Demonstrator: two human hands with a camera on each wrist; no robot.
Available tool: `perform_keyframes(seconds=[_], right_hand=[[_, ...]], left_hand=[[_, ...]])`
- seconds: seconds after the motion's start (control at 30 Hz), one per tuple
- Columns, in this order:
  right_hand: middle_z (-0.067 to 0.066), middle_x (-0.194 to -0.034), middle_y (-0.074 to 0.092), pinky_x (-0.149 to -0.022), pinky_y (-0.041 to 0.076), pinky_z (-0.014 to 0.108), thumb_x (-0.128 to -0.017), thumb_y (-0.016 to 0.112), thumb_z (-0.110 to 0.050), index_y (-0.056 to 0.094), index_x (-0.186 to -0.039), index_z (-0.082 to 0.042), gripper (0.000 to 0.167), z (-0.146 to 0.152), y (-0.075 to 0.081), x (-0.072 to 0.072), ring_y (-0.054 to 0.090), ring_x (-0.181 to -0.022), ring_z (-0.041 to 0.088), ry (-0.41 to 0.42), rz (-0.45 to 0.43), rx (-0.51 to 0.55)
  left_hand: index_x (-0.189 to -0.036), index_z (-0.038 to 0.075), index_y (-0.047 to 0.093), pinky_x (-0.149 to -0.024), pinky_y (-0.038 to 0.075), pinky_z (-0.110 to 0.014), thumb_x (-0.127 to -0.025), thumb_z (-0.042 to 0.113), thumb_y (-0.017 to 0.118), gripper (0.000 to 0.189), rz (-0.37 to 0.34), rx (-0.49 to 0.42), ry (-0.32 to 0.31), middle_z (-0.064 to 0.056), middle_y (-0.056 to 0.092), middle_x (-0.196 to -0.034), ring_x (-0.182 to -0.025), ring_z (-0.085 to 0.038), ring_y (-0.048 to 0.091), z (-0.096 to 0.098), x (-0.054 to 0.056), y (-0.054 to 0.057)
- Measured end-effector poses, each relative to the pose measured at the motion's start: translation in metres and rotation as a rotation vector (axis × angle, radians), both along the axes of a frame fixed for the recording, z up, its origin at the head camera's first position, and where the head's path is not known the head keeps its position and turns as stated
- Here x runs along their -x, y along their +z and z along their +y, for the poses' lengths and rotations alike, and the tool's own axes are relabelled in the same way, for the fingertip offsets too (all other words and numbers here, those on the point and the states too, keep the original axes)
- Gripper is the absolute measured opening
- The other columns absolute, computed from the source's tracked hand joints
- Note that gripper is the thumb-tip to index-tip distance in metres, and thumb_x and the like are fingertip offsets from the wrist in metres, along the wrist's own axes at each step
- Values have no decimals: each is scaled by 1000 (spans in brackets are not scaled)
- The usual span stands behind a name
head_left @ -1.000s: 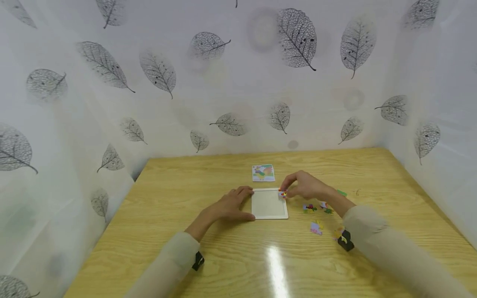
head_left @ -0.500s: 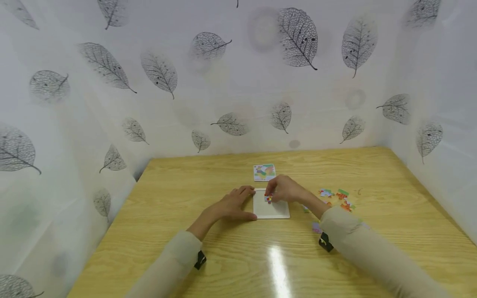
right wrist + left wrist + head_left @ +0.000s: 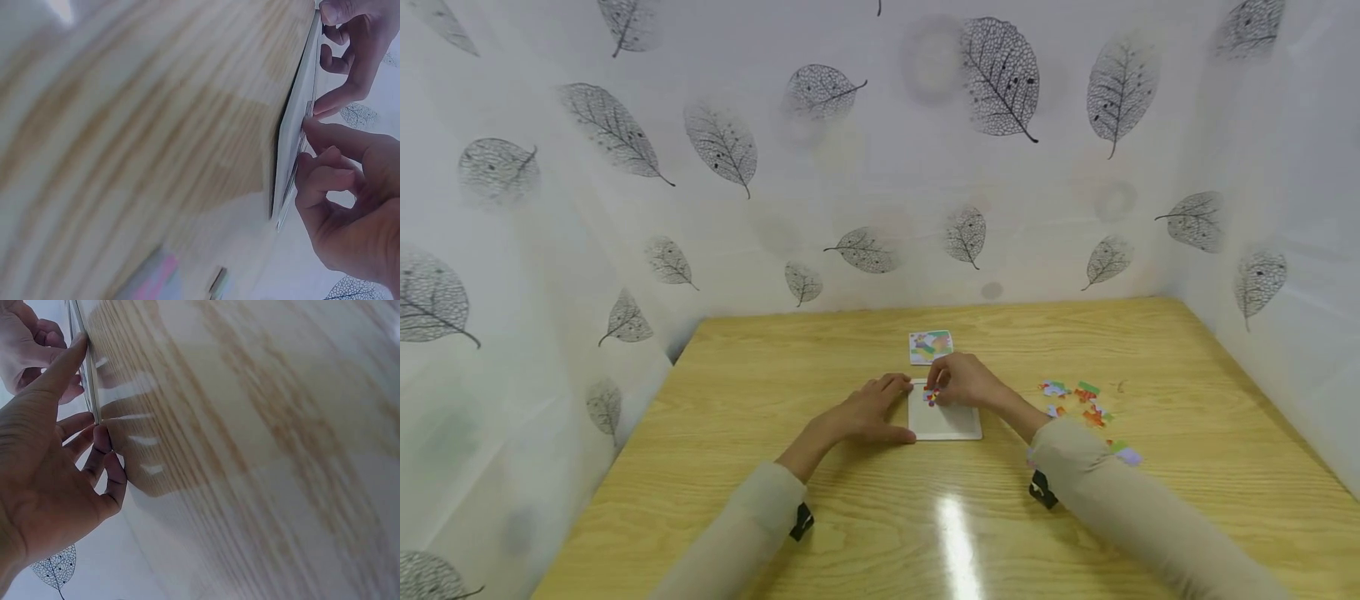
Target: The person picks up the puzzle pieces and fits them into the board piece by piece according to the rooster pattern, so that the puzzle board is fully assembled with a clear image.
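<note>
A shallow white square puzzle tray (image 3: pixel 953 427) lies on the wooden table. My left hand (image 3: pixel 868 415) holds its left side, thumb at the near corner and fingertips at the far one. In the left wrist view, the fingers of that hand (image 3: pixel 56 481) sit along the tray's thin edge. Over the tray's far left part, my right hand (image 3: pixel 964 381) pinches a small multicoloured jigsaw piece (image 3: pixel 930 397). Thumb and fingertips of the right hand (image 3: pixel 356 206) are right at the tray's surface in the right wrist view, where they largely hide the piece.
A square picture card (image 3: pixel 929 347) lies just beyond the tray. Several loose jigsaw pieces (image 3: pixel 1087 392) are scattered to the right, some partly hidden by the right sleeve (image 3: pixel 1090 458). A white leaf-patterned curtain (image 3: pixel 880 167) stands behind the table and along its sides.
The right hand has carried the jigsaw piece leftward from the tray's far right corner to its far left part. More loose pieces show on the right. The left hand stays put.
</note>
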State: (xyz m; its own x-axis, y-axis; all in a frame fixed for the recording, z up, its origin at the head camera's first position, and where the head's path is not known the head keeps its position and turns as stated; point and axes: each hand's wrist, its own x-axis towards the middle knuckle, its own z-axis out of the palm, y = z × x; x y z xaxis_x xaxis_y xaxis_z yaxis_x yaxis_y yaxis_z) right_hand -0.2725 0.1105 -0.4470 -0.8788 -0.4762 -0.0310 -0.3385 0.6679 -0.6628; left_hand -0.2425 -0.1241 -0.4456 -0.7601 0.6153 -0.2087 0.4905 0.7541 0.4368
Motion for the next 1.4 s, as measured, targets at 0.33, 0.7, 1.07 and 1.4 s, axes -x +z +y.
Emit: perform_keyframes(seconds=[0.33, 0.7, 1.07, 1.4], right_hand=[[7, -93, 72, -85, 55, 40, -77, 82, 1, 77, -92, -6, 17, -11, 2, -1, 65, -90, 23, -57, 17, 1], [8, -92, 75, -71, 57, 32, -80, 78, 6, 77, -94, -2, 16, -15, 4, -1, 66, -78, 18, -62, -3, 56], [10, -110, 71, -47, 40, 22, -99, 69, -10, 73, -117, -3, 19, 11, 10, -1, 53, -56, 13, -68, -189, 236], [25, -131, 59, -47, 42, 28, -106, 61, -16, 61, -134, 3, 34, 66, 8, 2, 47, -59, 17, -55, -281, 364]], left_hand=[[-158, 8, 36, -119, 33, -59, -92, 48, 77, 87, -6, -20, -15, -14, 31, -166, -148, -41, 35, 0, 2, 1], [-156, 11, 37, -118, 35, -58, -92, 46, 78, 84, 1, -28, -18, -15, 33, -164, -145, -41, 38, 2, 3, 1], [-159, 15, 30, -114, 39, -61, -91, 46, 79, 89, -20, -8, 11, -13, 34, -162, -144, -41, 39, 4, 0, 2], [-162, 21, 33, -111, 38, -66, -92, 44, 78, 87, -6, -14, -11, -13, 31, -163, -143, -41, 38, 4, 0, 4]])
